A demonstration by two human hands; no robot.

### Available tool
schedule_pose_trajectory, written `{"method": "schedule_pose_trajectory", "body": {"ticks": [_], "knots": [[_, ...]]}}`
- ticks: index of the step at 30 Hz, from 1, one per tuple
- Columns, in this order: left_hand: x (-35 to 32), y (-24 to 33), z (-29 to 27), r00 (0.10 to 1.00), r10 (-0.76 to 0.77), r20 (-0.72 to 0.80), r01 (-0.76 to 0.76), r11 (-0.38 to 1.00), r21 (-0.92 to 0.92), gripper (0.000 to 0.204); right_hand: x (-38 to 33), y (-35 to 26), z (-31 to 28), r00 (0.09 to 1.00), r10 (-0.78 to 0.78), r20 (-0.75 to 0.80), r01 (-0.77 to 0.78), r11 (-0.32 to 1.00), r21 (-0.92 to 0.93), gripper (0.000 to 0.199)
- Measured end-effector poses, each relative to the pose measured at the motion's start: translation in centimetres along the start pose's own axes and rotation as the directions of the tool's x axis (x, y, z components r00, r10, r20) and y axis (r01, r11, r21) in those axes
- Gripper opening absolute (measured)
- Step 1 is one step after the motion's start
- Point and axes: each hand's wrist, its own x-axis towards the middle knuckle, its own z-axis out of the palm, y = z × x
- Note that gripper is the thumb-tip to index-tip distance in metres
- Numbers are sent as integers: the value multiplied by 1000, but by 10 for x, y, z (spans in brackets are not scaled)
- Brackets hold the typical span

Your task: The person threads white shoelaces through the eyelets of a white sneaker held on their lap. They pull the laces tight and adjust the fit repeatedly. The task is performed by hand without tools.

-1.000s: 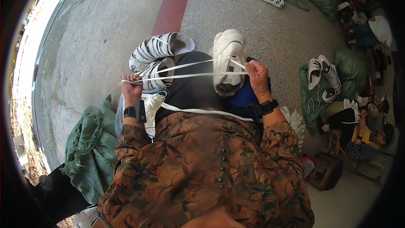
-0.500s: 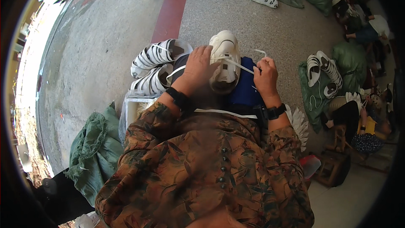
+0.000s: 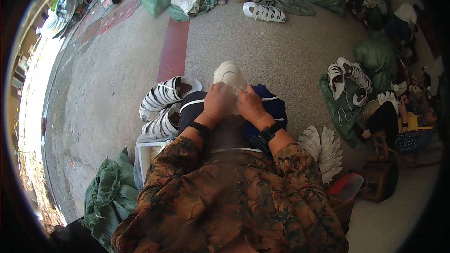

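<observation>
A cream sneaker [image 3: 229,71] lies across my lap, its toe pointing away from me and the rest mostly covered by my hands. My left hand [image 3: 218,103] is closed over the left side of the lacing area, fingers curled down on the shoe. Pressed in from the right, my right hand [image 3: 251,103] has its fingers closed at the shoe's tongue area. Whatever is pinched there is hidden, and the lace cannot be made out. Under the shoe is dark blue cloth [image 3: 276,107] with a white stripe.
Stacks of nested white shoes [image 3: 161,94] stand at my left by a white bin [image 3: 145,152]. A green sack [image 3: 110,185] sits lower left. White fanned pieces [image 3: 323,150] are at my right. More shoes [image 3: 349,79] lie on green sacking; people sit far right and ahead.
My right hand has come left from beside the shoe, where it held a lace out, to the shoe itself. My left hand has come down over the lacing. The whole view has tilted farther ahead.
</observation>
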Motion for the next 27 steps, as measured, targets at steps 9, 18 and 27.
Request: {"method": "schedule_pose_trajectory", "body": {"ticks": [9, 18, 27], "knots": [[38, -25, 0, 932, -148, 330, 153, 988, 9, 18, 16, -6, -13, 989, 17, 148, -13, 1000, -27, 25], [21, -37, -12, 963, 266, 34, -268, 960, 83, 3, 4, 9, -31, 974, -227, 0, 227, 973, -36, 12], [-28, -78, -15, 984, 177, 20, -178, 982, 67, 4, 4, 41, -31, 938, -347, -19, 339, 924, -179, 7]]}}
